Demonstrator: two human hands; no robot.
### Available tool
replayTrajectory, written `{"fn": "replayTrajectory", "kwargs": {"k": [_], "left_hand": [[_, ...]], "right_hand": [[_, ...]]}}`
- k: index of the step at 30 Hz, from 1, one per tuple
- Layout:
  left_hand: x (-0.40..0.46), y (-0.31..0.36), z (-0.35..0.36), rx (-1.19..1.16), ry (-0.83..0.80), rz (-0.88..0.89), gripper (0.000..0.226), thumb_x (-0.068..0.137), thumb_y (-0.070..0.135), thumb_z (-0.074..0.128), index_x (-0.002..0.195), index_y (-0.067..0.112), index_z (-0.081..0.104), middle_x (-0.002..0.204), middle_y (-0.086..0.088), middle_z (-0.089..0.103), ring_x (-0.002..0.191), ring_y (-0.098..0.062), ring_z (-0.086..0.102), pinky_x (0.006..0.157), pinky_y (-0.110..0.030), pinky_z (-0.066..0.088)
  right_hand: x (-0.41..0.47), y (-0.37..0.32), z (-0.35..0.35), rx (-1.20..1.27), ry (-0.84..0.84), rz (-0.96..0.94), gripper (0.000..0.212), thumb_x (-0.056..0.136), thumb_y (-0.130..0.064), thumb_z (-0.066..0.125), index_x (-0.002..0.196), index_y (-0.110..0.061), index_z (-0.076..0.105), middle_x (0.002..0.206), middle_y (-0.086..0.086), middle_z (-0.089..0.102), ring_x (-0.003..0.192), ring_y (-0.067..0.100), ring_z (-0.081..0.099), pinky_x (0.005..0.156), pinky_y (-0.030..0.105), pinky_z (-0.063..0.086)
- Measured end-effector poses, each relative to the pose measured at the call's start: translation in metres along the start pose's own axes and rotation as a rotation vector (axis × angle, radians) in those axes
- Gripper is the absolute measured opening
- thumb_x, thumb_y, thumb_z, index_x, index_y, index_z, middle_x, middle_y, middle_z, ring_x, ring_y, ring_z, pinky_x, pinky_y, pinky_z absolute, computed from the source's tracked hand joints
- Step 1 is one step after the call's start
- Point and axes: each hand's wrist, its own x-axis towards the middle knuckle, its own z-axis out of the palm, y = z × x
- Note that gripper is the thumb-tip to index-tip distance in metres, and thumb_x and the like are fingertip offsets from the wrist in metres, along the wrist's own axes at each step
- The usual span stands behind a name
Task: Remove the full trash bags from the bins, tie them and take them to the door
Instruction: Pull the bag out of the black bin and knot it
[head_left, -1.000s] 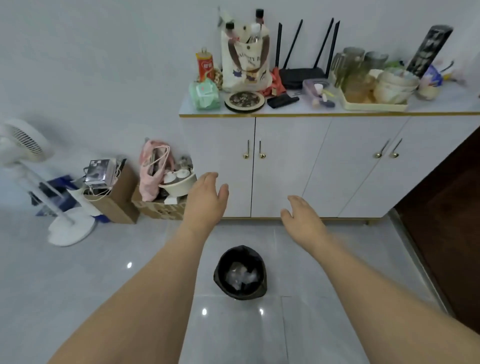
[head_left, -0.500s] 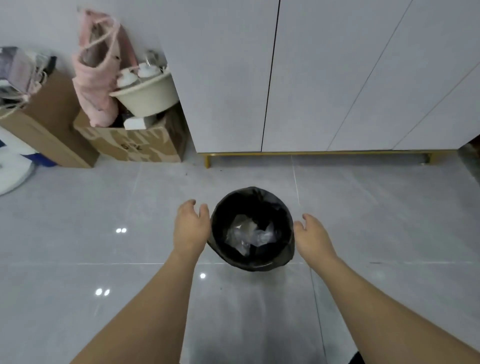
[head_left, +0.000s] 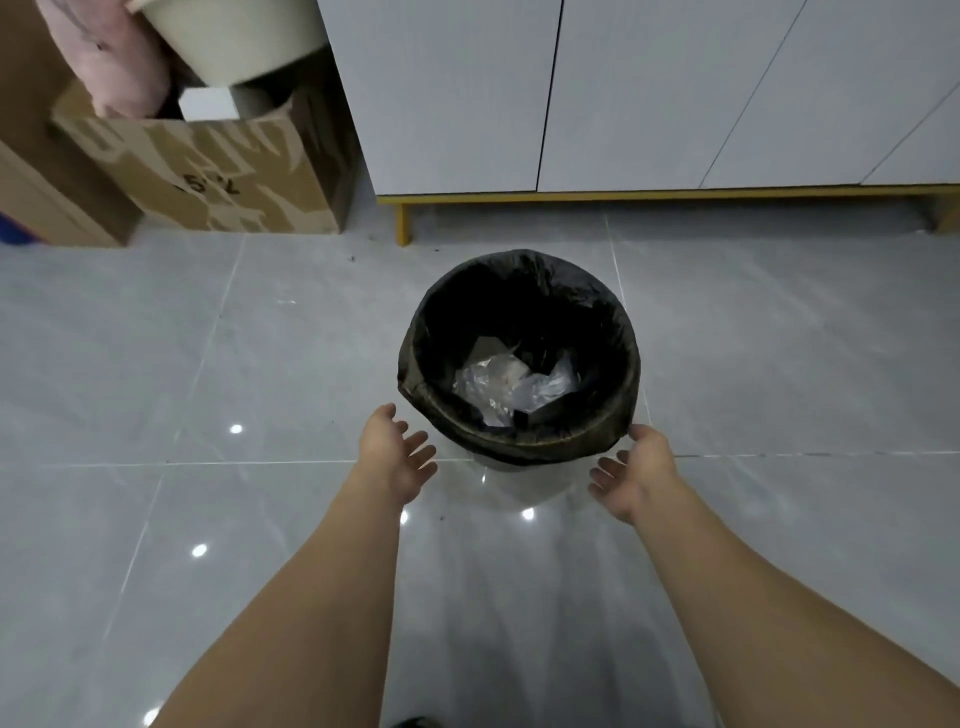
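Both forearms reach forward over the grey floor tiles (head_left: 218, 519). The left hand (head_left: 396, 457) hangs with palm turned inward, fingers spread loosely and nearly straight, holding nothing; its fingertips lie just beside the lower left of the bin, not touching it as far as the view shows. The right hand (head_left: 635, 475) mirrors it on the other side, palm inward and fingers relaxed and apart, also holding nothing, with the thumb tip right at the folded edge of the bag (whether it touches cannot be told).

Between and just beyond the fingers stands the small round trash bin (head_left: 524, 475), its pale wall showing only below the liner. The black trash bag (head_left: 519, 410) is still seated in it, its mouth folded over the rim. Inside lie crumpled clear plastic wrappers (head_left: 511, 387) and scraps of paper.

Farther past the fingertips stands a white cabinet (head_left: 649, 93) on a yellow base rail (head_left: 649, 196). Beyond the left fingers sits a cardboard box (head_left: 218, 171) carrying a beige basin (head_left: 234, 36) and a pink cloth (head_left: 119, 67).
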Motion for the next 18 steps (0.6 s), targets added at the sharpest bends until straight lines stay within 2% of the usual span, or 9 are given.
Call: {"fn": "replayTrajectory", "kwargs": {"k": [3,6,9,11,14,16,18], "left_hand": [[-0.001,-0.008,0.004,-0.065,-0.076,-0.024,0.05,0.095,0.04,0.041,0.134,0.009,0.044,0.125,-0.015,0.059,0.115,-0.037,0.056,0.106,-0.051,0.036],[-0.009,-0.015,0.007,-0.055,-0.112,-0.012,0.041,0.092,0.038,0.045,0.118,0.009,0.059,0.111,-0.008,0.067,0.104,-0.029,0.064,0.096,-0.048,0.044],[-0.022,-0.015,0.008,-0.044,-0.154,-0.008,0.029,0.091,0.029,0.047,0.102,0.01,0.066,0.091,-0.004,0.072,0.089,-0.022,0.068,0.079,-0.042,0.05],[-0.033,-0.013,0.009,-0.039,-0.17,-0.007,0.025,0.091,0.023,0.046,0.098,0.01,0.066,0.086,-0.004,0.072,0.082,-0.02,0.068,0.078,-0.038,0.052],[-0.052,-0.011,0.016,-0.045,-0.15,-0.01,0.022,0.093,0.02,0.044,0.095,0.008,0.062,0.086,-0.006,0.07,0.08,-0.02,0.066,0.077,-0.036,0.053],[-0.065,-0.007,0.021,-0.057,-0.121,-0.014,0.022,0.093,0.019,0.044,0.093,0.006,0.061,0.082,-0.008,0.071,0.076,-0.02,0.066,0.069,-0.035,0.053],[-0.077,-0.001,0.026,-0.047,-0.089,-0.01,0.023,0.093,0.018,0.043,0.09,0.007,0.063,0.069,-0.006,0.072,0.067,-0.017,0.067,0.058,-0.032,0.053]], "right_hand": [[-0.001,0.008,0.002,0.048,-0.042,0.029,0.061,0.095,-0.042,0.041,0.143,-0.005,0.034,0.14,0.016,0.047,0.132,0.03,0.042,0.109,0.042,0.028],[-0.007,0.011,0.0,0.114,-0.097,0.031,0.06,0.095,-0.038,0.041,0.144,-0.005,0.033,0.125,0.014,0.059,0.126,0.028,0.05,0.112,0.042,0.026],[-0.017,0.012,-0.001,0.117,-0.135,-0.005,0.036,0.092,-0.03,0.046,0.118,-0.008,0.057,0.095,0.006,0.066,0.097,0.022,0.061,0.105,0.04,0.033],[-0.027,0.013,-0.001,0.133,-0.156,-0.016,0.021,0.091,-0.024,0.048,0.102,-0.01,0.06,0.086,0.004,0.064,0.084,0.018,0.061,0.097,0.037,0.04],[-0.043,0.011,0.001,0.131,-0.165,-0.027,0.013,0.093,-0.018,0.05,0.093,-0.009,0.059,0.082,0.005,0.062,0.076,0.018,0.059,0.079,0.034,0.044],[-0.055,0.009,0.003,0.135,-0.127,-0.017,0.012,0.093,-0.016,0.049,0.092,-0.01,0.059,0.079,0.004,0.059,0.07,0.016,0.057,0.077,0.031,0.044],[-0.069,0.005,0.005,0.164,-0.066,-0.017,0.014,0.094,-0.014,0.048,0.102,-0.011,0.059,0.081,0.003,0.06,0.067,0.015,0.056,0.075,0.028,0.044]]}}
